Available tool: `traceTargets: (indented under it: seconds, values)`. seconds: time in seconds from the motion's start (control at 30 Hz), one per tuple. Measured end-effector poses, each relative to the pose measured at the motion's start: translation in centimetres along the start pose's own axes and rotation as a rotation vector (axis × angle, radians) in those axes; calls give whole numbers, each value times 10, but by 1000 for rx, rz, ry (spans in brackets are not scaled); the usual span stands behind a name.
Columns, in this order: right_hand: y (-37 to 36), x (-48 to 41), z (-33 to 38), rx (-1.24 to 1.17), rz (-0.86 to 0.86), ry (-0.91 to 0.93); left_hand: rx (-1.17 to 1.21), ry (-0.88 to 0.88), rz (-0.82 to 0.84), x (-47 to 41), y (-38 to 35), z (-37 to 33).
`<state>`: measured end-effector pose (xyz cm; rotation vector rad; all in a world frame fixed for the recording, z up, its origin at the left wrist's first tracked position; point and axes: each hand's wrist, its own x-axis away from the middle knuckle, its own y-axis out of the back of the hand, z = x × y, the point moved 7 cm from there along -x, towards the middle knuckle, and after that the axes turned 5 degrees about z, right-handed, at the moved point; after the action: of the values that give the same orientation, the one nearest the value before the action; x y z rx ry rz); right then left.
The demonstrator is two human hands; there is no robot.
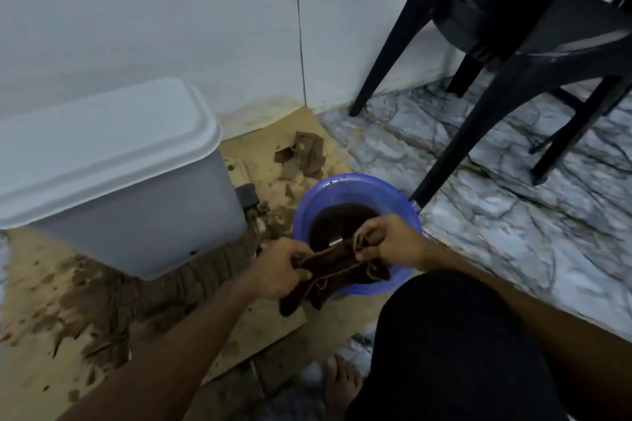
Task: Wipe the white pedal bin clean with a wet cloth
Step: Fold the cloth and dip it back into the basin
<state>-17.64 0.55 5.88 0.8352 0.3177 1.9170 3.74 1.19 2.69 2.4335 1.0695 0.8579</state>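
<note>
Pedal bin: we see the white pedal bin (113, 181) at the left of the frame, standing on cardboard (266, 321) against the wall. Its lid is closed, so its contents are hidden.
Basin: the blue basin (342, 181) sits at lower centre, just right of the bin, and holds dark water (338, 219).
Cloth: the brown cloth (337, 270) is stretched between our 2 hands over the basin's near rim, with its ends hanging down.
Left hand: our left hand (278, 272) has its fingers curled and grips the cloth's left end.
Right hand: our right hand (393, 243) pinches the cloth's right edge above the water.
Cardboard: it is blotched with brown stains.
Chairs: the black chairs (513, 27) are stacked at upper right, with 1 leg just beside the basin.
</note>
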Motion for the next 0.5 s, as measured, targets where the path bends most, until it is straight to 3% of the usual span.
traceTargets:
  seconds: [0.2,0.33,0.43,0.5]
  values:
    - [-12,-26,-35,7,-23,-54,90,104,23,-24,-41,31]
    - [-31,-41,-37,221,6,-11,-177,105,-122,-32,-39,28]
    - [-70,-37,-55,330,117,2,-429,26,-119,-29,-50,25]
    - [-89,-36,-72,351,147,-16,-468,-21,-117,-28,-56,25]
